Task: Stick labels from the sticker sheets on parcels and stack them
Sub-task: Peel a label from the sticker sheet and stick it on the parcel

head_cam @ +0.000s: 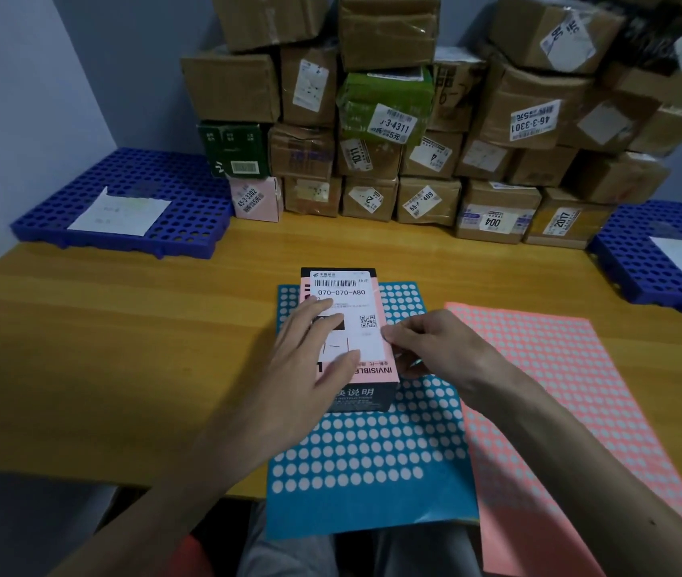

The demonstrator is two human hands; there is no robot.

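**Work position.** The parcel point(374, 371), a pink-and-black carton, lies flat on the far half of the blue sticker sheet point(372, 460), at the middle of the bench point(123, 347). Its printed shipping label point(345, 293) faces up. This placement probably keeps the stickers within immediate reach of both hands.

**Left hand.** The left hand point(314, 347) lies on top of the parcel with its fingers straight and spread. This grip is open: it presses down and encloses nothing. The likely purpose is to stop the carton sliding on the slick sheet.

**Right hand.** The right hand point(435, 347) sits at the right edge of the parcel. Its fingers are curled, and thumb and forefinger meet beside the shipping label. Whether this grip pinches a sticker, pinches the label edge or only touches the carton cannot be determined.

**Spare stock.** A pink sticker sheet point(560, 389) lies just right of the blue one, and its near end overhangs the bench edge.

**Surface and room.**
- The bench is yellow-brown wood grain.
- A blue perforated pallet point(189, 193) sits at far left and a second pallet point(622, 260) at far right. Each carries a white paper.
- Between the pallets, labelled cardboard boxes point(389, 118) are stacked several high against the grey-blue wall point(18, 97). They are presumably finished work.
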